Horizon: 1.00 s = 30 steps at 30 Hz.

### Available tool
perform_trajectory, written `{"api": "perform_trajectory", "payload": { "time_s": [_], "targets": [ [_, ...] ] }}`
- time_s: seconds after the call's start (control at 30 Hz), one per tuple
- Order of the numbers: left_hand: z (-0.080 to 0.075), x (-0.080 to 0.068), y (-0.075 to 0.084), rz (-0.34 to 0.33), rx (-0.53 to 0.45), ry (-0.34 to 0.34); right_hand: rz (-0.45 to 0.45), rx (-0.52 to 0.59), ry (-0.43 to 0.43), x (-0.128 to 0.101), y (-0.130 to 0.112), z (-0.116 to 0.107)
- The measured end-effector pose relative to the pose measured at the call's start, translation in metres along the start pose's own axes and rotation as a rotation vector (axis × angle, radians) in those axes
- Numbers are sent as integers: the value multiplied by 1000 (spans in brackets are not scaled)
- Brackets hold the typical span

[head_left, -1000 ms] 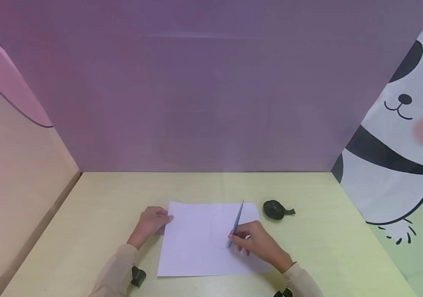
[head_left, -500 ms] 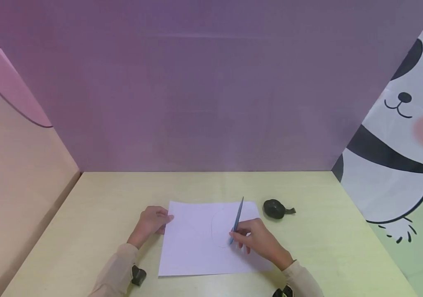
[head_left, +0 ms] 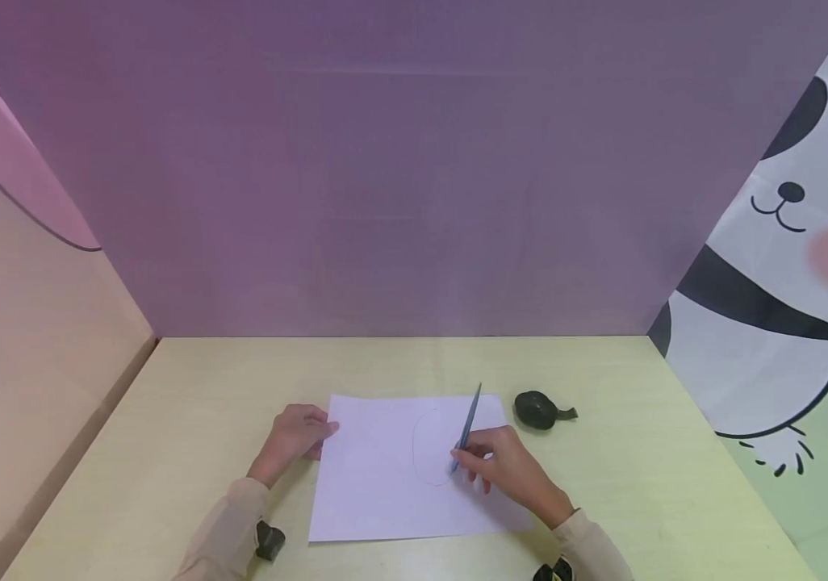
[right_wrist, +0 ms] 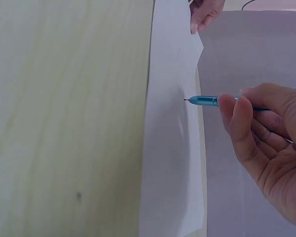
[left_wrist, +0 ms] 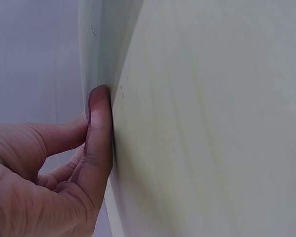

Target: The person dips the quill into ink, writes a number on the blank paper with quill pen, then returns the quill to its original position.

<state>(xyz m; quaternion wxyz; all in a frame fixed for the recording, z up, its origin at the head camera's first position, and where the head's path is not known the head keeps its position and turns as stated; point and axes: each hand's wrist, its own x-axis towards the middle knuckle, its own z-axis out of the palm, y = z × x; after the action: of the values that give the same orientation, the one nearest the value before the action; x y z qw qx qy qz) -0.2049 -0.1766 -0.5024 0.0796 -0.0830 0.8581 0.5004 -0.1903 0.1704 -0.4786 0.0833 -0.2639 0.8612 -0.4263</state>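
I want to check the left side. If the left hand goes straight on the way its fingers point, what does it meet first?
Probably only the white paper: the left hand already presses its left edge, fingers pointing right across the sheet. Further along lies the faint oval line, then the pen.

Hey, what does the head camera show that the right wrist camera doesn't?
Only the head view shows the dark green lump on the table right of the paper, the faint oval outline, and the purple backdrop with the panda picture.

Only the right wrist view shows the pen tip up close at the sheet.

Both show the right hand gripping the pen and the left hand at the paper's edge.
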Motion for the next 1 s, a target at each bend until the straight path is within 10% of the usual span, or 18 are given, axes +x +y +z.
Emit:
{"api": "perform_trajectory", "payload": {
  "time_s": [1.0],
  "targets": [
    [-4,-4,5,-17,-30,-18,50,16,80,6,3,0]
  ]
}}
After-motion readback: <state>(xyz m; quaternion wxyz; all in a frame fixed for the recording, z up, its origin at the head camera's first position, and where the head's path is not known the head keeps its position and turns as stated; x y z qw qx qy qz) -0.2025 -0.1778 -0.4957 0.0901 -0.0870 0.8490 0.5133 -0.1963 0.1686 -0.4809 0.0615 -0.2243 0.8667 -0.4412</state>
